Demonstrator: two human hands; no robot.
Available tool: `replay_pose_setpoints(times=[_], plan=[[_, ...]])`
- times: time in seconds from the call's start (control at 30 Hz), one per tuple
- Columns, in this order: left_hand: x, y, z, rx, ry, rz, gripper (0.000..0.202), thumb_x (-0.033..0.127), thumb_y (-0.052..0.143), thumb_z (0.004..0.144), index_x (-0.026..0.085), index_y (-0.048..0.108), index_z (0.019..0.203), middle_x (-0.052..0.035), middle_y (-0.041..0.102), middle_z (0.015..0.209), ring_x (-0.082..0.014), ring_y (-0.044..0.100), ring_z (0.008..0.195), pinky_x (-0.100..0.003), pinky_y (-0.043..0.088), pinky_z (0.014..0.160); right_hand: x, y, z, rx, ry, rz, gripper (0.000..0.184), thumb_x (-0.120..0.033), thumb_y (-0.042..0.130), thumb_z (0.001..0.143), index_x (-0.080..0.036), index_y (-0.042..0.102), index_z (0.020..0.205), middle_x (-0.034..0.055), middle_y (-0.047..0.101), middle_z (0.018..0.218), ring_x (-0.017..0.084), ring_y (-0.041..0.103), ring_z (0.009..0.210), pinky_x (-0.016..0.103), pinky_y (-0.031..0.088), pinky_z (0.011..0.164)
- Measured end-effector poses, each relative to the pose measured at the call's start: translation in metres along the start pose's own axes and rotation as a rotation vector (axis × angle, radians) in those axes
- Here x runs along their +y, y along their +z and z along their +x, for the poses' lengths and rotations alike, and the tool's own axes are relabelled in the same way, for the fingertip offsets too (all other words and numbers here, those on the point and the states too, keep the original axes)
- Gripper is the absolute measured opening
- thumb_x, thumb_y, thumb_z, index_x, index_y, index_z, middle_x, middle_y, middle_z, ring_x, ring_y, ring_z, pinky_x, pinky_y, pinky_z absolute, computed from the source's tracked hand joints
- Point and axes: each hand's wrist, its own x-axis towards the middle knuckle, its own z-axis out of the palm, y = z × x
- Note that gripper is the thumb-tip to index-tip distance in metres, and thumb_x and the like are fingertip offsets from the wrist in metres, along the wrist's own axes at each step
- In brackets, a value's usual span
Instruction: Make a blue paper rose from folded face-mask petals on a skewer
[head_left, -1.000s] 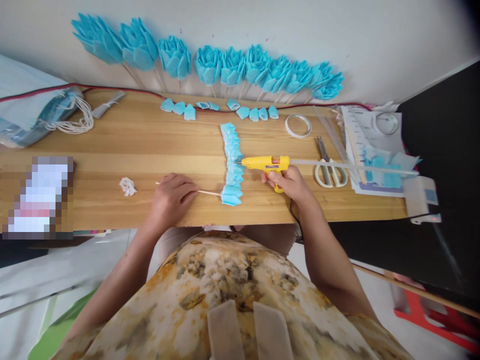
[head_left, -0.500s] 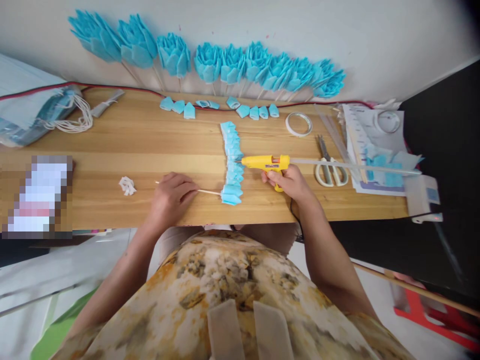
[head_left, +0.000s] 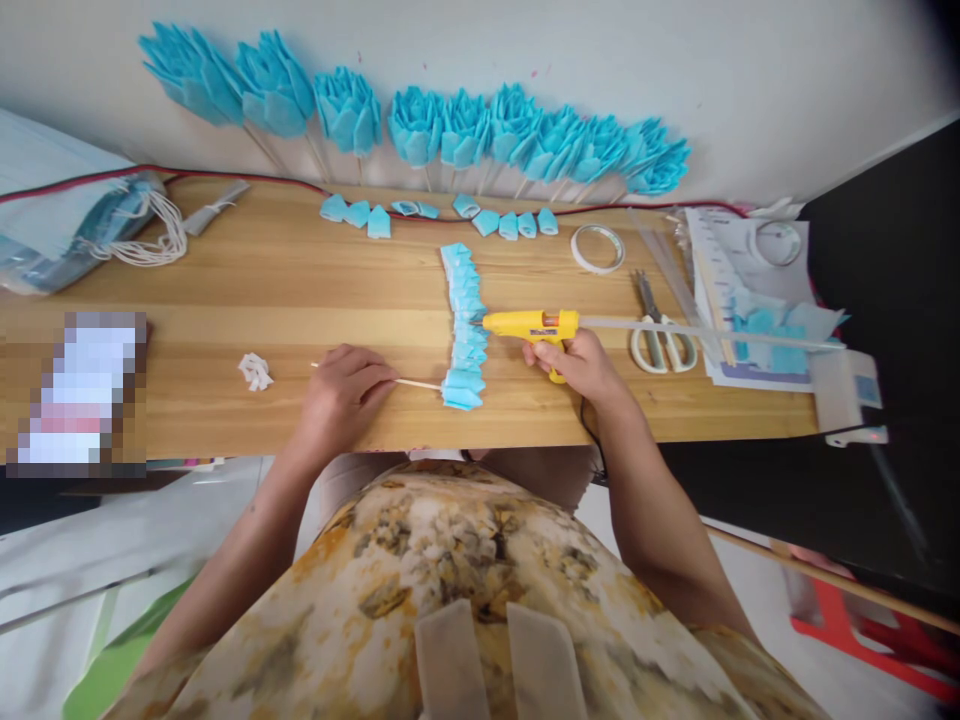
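My right hand [head_left: 574, 362] is closed around the grip of a yellow hot glue gun [head_left: 525, 326]. A long clear glue stick [head_left: 712, 332] sticks out of its back end. The gun's nozzle touches or hovers just at the right edge of a strip of overlapping blue petals [head_left: 466, 300] lying on the wooden table; I cannot tell which. My left hand [head_left: 349, 390] rests on the table with its fingers over a thin wooden stick [head_left: 418, 384]. The stick's right end meets the folded blue petal piece [head_left: 463, 388] at the near end of the strip.
Finished blue flowers [head_left: 349, 110] on sticks lean against the wall. Several loose petals [head_left: 379, 222] lie along the back. White-handled scissors [head_left: 660, 345], a tape roll [head_left: 598, 248] and papers [head_left: 750, 290] are to the right. A white scrap [head_left: 256, 371] and a phone [head_left: 79, 390] lie left.
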Motion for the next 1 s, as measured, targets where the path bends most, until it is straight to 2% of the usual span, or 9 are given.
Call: replay_pose_setpoints(times=[0.47, 0.67, 1.0], plan=[[0.0015, -0.0002, 0.0002, 0.000, -0.005, 0.003, 0.015, 0.020, 0.061, 0.097, 0.017, 0.074, 0.090, -0.0083, 0.074, 0.092, -0.0220, 0.064, 0.084, -0.038, 0.050, 0.077, -0.0070, 0.0007, -0.0003, 0.026, -0.017, -0.078, 0.039, -0.053, 0.060, 0.089, -0.018, 0.065, 0.072, -0.0002, 0.056, 0.062, 0.012, 0.047, 0.055, 0.027, 0.037, 0.056], [0.0002, 0.0009, -0.0015, -0.006, -0.023, -0.002, 0.016, 0.022, 0.061, 0.098, 0.018, 0.074, 0.091, -0.0079, 0.074, 0.093, -0.0221, 0.065, 0.087, -0.039, 0.050, 0.078, -0.0072, 0.0001, 0.0002, 0.022, -0.061, -0.104, 0.039, -0.052, 0.059, 0.090, -0.018, 0.065, 0.071, 0.0009, 0.059, 0.066, 0.014, 0.051, 0.062, 0.028, 0.040, 0.061], [-0.0007, 0.0005, -0.0014, -0.022, -0.044, -0.009, 0.018, 0.025, 0.059, 0.099, 0.020, 0.074, 0.091, -0.0079, 0.074, 0.093, -0.0222, 0.064, 0.086, -0.039, 0.050, 0.079, -0.0060, -0.0001, 0.0000, 0.033, -0.003, -0.125, 0.036, -0.051, 0.062, 0.086, -0.019, 0.066, 0.070, 0.0014, 0.059, 0.064, 0.016, 0.055, 0.065, 0.029, 0.042, 0.060]])
